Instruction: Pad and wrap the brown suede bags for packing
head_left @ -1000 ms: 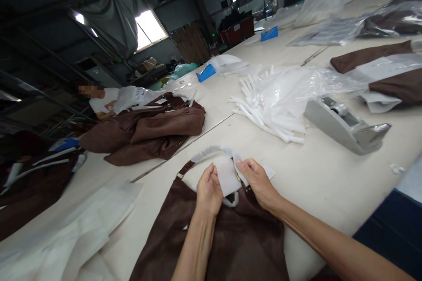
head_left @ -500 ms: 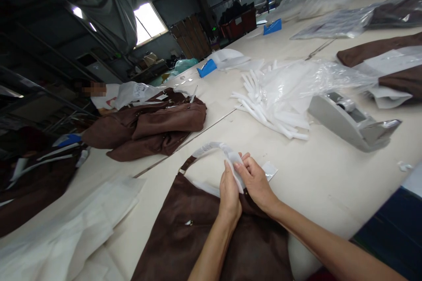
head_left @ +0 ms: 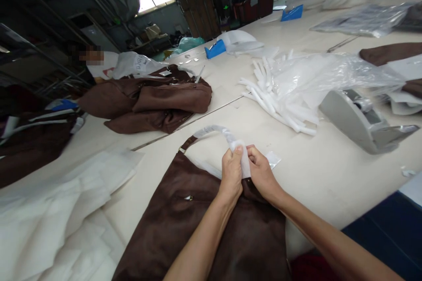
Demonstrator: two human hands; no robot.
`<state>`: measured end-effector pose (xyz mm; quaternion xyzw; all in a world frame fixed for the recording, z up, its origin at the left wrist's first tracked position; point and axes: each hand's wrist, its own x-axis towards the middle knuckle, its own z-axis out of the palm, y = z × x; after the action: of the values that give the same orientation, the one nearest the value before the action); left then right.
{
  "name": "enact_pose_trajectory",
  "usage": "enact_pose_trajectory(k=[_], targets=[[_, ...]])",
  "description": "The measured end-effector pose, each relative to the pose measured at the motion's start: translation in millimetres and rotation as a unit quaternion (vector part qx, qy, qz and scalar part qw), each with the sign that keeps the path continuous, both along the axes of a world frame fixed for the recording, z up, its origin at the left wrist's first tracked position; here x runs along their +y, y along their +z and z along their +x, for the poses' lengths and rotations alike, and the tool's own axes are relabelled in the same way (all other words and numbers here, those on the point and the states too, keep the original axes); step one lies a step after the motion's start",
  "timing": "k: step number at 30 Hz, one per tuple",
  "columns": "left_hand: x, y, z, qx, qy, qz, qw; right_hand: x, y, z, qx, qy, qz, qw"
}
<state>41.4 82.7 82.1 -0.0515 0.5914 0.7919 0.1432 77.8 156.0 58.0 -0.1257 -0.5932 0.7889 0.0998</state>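
Cream-coloured cutting table (head_left: 329, 184) fills a dim workshop with dark walls and a bright window at 11 o'clock. Nearest, at 6 o'clock, lies a flat brown suede-like bag (head_left: 211, 228), matte and soft, its top edge under both hands. The left hand (head_left: 231, 174) and the right hand (head_left: 263, 173) are each clenched on a small white foam-sheet wrap (head_left: 244, 164) pinched around the base of the bag's handle (head_left: 211, 131), which arcs away at 12 o'clock sleeved in crinkly white padding. To do this well, I judge the wrap should be pulled snug with thumbs overlapping, so the thin foam lies smooth and covers the metal fitting without creasing.

At 9 o'clock, soft white tissue sheets (head_left: 56, 219) spread in loose layers. At 2 o'clock sits a grey plastic tape dispenser (head_left: 362, 123), wedge-shaped and hard. Beyond, at 1 o'clock, slim white foam tubes (head_left: 280, 105) spill from glossy clear plastic film (head_left: 329, 74). At 11 o'clock, a heap of brown bags (head_left: 151, 103) slumps in folds, a person behind it.
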Motion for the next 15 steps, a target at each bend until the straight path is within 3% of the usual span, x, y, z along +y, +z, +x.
enact_pose_trajectory(k=[3,5,7,10,13,15], targets=[[-1,0.6,1,0.001,0.002,0.011,1.000,9,9.7,10,0.013,0.075,-0.152,0.985],[-2,0.1,1,-0.007,0.007,0.002,1.000,16,15.4,16,0.007,0.113,-0.195,0.974],[-3,0.0,0,0.000,0.005,-0.011,1.000,21,18.8,18,-0.019,0.132,-0.168,0.977],[-2,6.7,1,0.011,-0.006,-0.020,1.000,20,23.1,19,-0.044,0.126,-0.067,0.989],[-5,16.1,2,-0.009,-0.007,-0.051,0.999,15,25.5,18,-0.033,0.105,0.015,0.994],[-11,11.7,-3,-0.058,0.002,-0.073,0.996,13,21.0,14,-0.040,0.101,0.065,0.992]])
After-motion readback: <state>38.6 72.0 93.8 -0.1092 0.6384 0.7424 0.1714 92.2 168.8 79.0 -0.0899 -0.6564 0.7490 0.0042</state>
